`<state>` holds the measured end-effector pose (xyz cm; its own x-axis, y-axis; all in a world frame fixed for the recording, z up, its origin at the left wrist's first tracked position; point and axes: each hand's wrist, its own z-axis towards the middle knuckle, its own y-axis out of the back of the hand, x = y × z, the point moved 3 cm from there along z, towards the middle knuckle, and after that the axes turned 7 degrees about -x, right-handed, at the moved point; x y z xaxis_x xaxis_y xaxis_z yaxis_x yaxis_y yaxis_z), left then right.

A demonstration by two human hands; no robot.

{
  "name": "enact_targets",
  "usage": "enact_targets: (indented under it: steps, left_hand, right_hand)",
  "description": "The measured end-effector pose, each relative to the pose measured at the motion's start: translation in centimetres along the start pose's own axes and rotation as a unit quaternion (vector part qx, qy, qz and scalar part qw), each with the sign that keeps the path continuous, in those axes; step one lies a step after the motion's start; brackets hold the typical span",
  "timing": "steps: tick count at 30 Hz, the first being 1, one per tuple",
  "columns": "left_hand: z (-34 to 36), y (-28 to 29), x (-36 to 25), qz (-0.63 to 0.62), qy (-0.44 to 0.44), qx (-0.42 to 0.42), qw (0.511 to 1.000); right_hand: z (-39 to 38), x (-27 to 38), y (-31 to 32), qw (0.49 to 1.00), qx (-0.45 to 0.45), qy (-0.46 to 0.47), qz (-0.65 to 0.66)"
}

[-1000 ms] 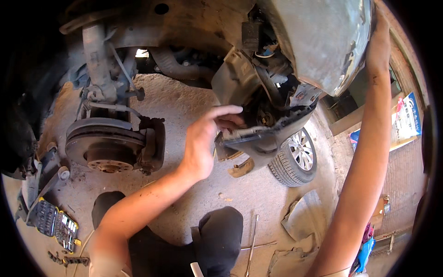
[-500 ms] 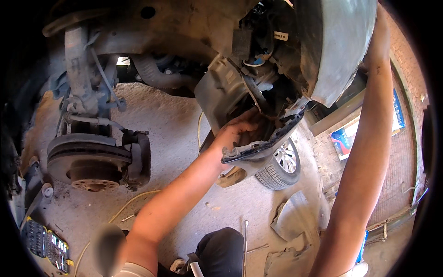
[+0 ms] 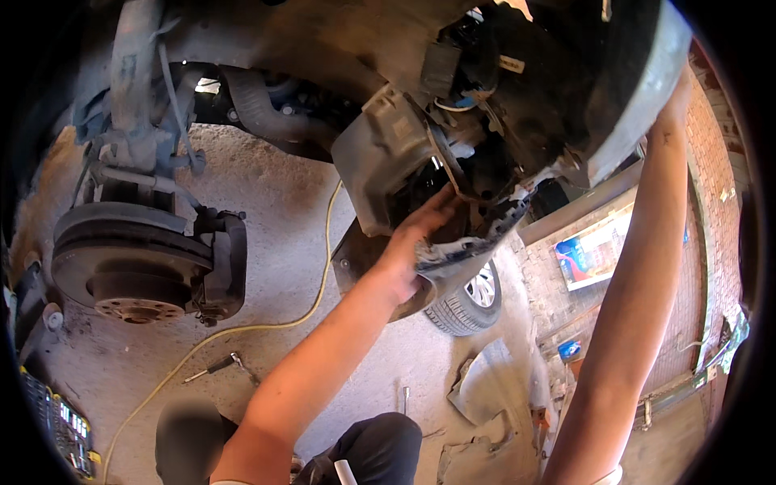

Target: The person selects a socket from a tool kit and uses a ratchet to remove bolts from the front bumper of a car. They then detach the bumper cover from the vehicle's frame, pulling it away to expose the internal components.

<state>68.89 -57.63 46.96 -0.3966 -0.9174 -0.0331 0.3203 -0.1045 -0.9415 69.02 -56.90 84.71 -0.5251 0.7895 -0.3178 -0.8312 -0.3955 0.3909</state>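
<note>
My left hand [image 3: 416, 242] is inside the wheel arch, against the inner side of the loose end of a dark bumper [image 3: 461, 263]. Its fingers curl behind the bumper's edge, with the fingertips partly hidden in the dark gap beside a grey plastic housing [image 3: 376, 162]. At the upper right, my right hand [image 3: 675, 105] rests on the outer side of the pale fender panel [image 3: 647, 101]. The fingers of that hand are mostly out of sight behind the panel. Wires and a blue connector [image 3: 466, 102] show above the gap.
A bare brake disc [image 3: 133, 263] with its caliper hangs at left. A yellow hose [image 3: 242, 327] crosses the floor near a ratchet [image 3: 218, 365] and an open socket set [image 3: 61, 424]. A loose wheel [image 3: 465, 311] and a plastic liner [image 3: 485, 388] lie beyond my knee.
My view has shifted, and more of the fender's dark inside shows. The bumper end sits closer over my left hand, which remains behind it. My right hand stays at the panel.
</note>
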Motion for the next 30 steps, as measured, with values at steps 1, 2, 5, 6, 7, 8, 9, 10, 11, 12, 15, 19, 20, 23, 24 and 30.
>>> enact_targets:
  steps: [1, 2, 5, 6, 7, 8, 9, 10, 11, 12, 15, 19, 20, 23, 24, 30]
  left_hand:
    - [-0.1, -0.1, 0.3, -0.007, -0.004, -0.009, 1.0]
    - [0.0, 0.0, 0.6, -0.008, -0.01, -0.022, 1.0]
    - [-0.1, 0.5, 2.3, 0.087, -0.083, -0.028, 0.992]
    - [-0.5, 0.6, 2.2, 0.191, -0.156, -0.025, 0.969]
    - [-0.3, 1.1, 2.4, 0.099, -0.113, -0.039, 0.988]
    - [-0.2, 1.6, 2.8, 0.006, -0.068, -0.051, 0.996]
    - [-0.4, 1.7, 3.2, 0.036, -0.115, -0.075, 0.99]
    - [-0.6, 1.3, 2.9, 0.049, -0.129, -0.08, 0.987]
    - [-1.1, 1.0, 2.2, 0.064, -0.143, -0.086, 0.984]
    - [-1.3, 1.1, 1.7, 0.079, -0.157, -0.092, 0.98]
    - [-1.5, 0.6, -0.7, 0.197, -0.207, -0.112, 0.952]
    - [-1.0, -0.4, -4.0, 0.3, -0.254, -0.02, 0.92]
    - [-1.0, -0.9, -4.8, 0.333, -0.266, 0.015, 0.904]
    - [-0.5, -2.9, -4.4, 0.327, -0.157, 0.098, 0.927]
    - [-0.3, -3.4, -4.4, 0.328, -0.13, 0.122, 0.928]
    - [-0.1, -3.6, -3.7, 0.302, -0.155, 0.164, 0.926]
  right_hand:
    - [-0.2, 0.1, 0.0, 1.0, 0.0, -0.002, -0.001]
    - [-0.3, 0.1, 0.1, 1.0, 0.0, -0.003, -0.004]
    - [-0.2, 0.5, 0.3, 1.0, 0.01, -0.003, -0.019]
    - [-0.6, 0.6, 0.3, 1.0, 0.008, -0.004, -0.018]
    - [-0.6, 0.6, 0.2, 1.0, 0.009, -0.006, -0.019]
    - [-0.7, 0.5, 0.1, 1.0, 0.008, -0.009, -0.02]
    - [-0.5, 0.6, 0.1, 1.0, 0.007, -0.011, -0.023]
    - [-0.6, 0.7, 0.1, 1.0, 0.01, -0.011, -0.026]
    - [-0.9, 0.7, 0.2, 0.999, 0.011, -0.012, -0.029]
    - [-0.9, 0.7, 0.1, 0.999, 0.012, -0.015, -0.031]
    - [-1.3, 0.9, 0.3, 0.999, 0.021, -0.018, -0.043]
    - [-1.9, 0.7, 0.6, 0.998, 0.022, -0.026, -0.049]
    - [-2.2, 0.5, 0.5, 0.998, 0.021, -0.03, -0.048]
    - [-2.4, 0.6, 1.3, 0.997, 0.027, -0.034, -0.061]
    - [-2.4, 0.7, 1.3, 0.997, 0.031, -0.032, -0.064]
    - [-3.5, 0.4, 1.4, 0.996, 0.029, -0.049, -0.066]
